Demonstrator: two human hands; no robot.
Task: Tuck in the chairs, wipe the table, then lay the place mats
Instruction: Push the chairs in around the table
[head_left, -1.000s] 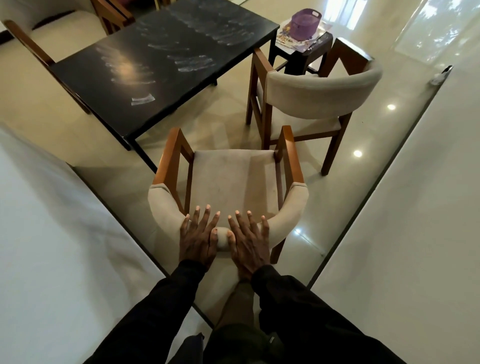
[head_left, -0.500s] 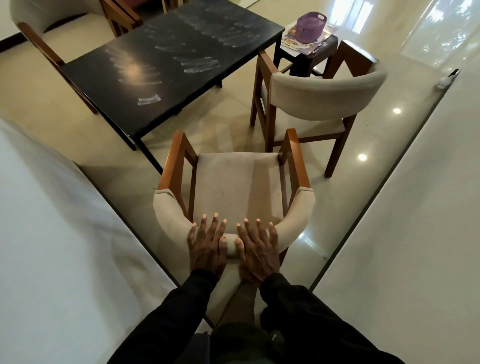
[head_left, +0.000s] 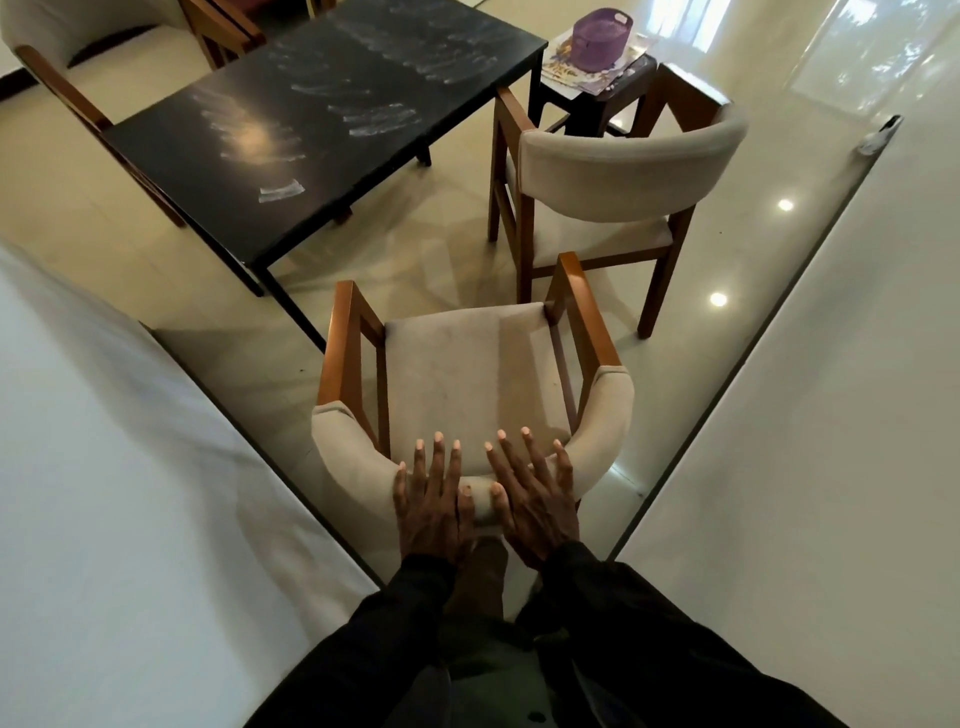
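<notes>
A wooden armchair (head_left: 467, 374) with a beige seat and curved padded back stands right in front of me, facing the black table (head_left: 311, 135). My left hand (head_left: 431, 499) and my right hand (head_left: 535, 499) lie flat side by side on the top of its backrest, fingers straight and spread. The chair's front is a short way off the table's near corner. The tabletop carries whitish smears. A second matching chair (head_left: 618, 171) stands to the right of the table, turned away from it.
A small dark side table (head_left: 618, 93) at the back right holds a purple container (head_left: 602, 34) on printed sheets. More chairs (head_left: 57, 67) stand at the table's far left. White walls close in on my left and right. The floor is glossy tile.
The chair and both hands have slid a little forward and right toward the table. The hands stay flat on the backrest.
</notes>
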